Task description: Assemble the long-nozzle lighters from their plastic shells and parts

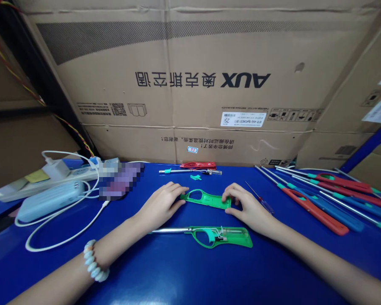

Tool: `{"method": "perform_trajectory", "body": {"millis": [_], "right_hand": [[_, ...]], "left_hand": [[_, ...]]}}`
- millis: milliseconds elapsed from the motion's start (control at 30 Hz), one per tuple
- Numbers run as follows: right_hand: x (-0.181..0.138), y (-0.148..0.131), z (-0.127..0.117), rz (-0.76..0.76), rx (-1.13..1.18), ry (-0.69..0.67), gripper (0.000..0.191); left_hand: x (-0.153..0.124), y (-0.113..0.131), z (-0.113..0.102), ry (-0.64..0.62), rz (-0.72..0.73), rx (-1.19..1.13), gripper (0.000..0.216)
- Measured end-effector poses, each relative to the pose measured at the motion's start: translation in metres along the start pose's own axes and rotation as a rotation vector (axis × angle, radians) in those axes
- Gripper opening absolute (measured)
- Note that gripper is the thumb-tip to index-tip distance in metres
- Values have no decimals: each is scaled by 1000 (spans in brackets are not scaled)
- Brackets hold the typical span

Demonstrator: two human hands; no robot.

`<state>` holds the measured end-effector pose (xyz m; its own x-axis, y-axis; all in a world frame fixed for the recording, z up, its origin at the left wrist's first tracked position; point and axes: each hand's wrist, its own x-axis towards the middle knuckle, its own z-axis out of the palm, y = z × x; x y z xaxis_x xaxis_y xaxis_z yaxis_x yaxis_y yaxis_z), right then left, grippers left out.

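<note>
My left hand (163, 203) rests on the blue table (184, 271), fingers curled against the left end of a green plastic handle shell (206, 199). My right hand (249, 205) pinches the right end of that same shell. Just in front of the hands lies a second green handle (222, 236), open, with inner parts showing and a metal shaft pointing left. A white bead bracelet (94, 262) is on my left wrist.
A small teal part (196, 177), a metal rod (190, 171) and a red piece (198, 165) lie behind. Several red and blue long-shafted instruments (320, 197) lie at right. A power strip (51, 176), power bank (49, 201) and white cable sit left. A cardboard box (190, 84) stands behind.
</note>
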<state>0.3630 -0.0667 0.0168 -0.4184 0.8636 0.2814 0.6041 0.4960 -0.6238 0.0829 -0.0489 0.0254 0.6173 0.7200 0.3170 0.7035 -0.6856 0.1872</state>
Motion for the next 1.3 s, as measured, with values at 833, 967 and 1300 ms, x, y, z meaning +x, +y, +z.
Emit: {"method": "perform_trajectory", "body": {"millis": [833,967,1300], "right_hand": [[-4,-20,-16,-241,-304,-29,40],[-8,-29,-22,-273,-306,-99,59],[-16,-44,-33,-141,-251,-125,38]], "left_hand": [[-2,14,-15,-67,248,-32,25],[-4,20,-16,-61,307,-52,22],[-4,31,-25,-1,180,-445,15]]}}
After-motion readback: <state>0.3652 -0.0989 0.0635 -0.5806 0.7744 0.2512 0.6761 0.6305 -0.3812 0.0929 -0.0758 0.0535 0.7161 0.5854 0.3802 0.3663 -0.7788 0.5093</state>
